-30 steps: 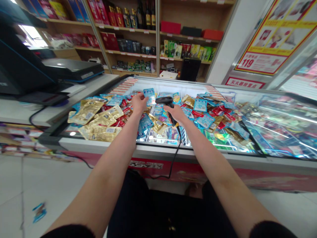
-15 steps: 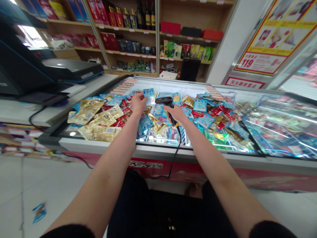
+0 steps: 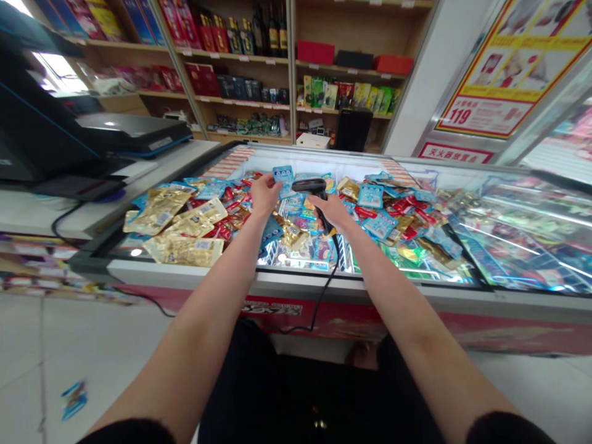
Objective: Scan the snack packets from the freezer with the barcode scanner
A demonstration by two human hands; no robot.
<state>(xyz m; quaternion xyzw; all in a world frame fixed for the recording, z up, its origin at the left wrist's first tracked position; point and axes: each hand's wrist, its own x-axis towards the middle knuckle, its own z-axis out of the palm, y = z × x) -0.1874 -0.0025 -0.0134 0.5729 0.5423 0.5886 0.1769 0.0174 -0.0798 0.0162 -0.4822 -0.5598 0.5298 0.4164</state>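
Observation:
My left hand (image 3: 265, 195) is closed on the edge of a small blue packet (image 3: 283, 179), held up above the freezer. Close by on the right, my right hand (image 3: 331, 213) is wrapped around the grip of a black barcode scanner (image 3: 309, 185), its head pointing left toward the packet. A black cord runs down from the scanner over the freezer's front edge. Gold packets (image 3: 185, 250) lie in a heap with red and blue ones to the left of my hands. Another mixed heap, including a blue packet (image 3: 382, 224), lies to the right.
The packets rest on a glass-topped chest freezer (image 3: 296, 280). A counter (image 3: 185, 161) at left bears a scale (image 3: 139, 132) and a dark machine. Stocked shelves (image 3: 240, 57) stand behind. One blue packet (image 3: 74, 399) lies on the floor at left.
My left hand has moved slightly right with the blue packet, bringing it nearer the scanner head. My right hand keeps its hold on the scanner. The view has shifted a little.

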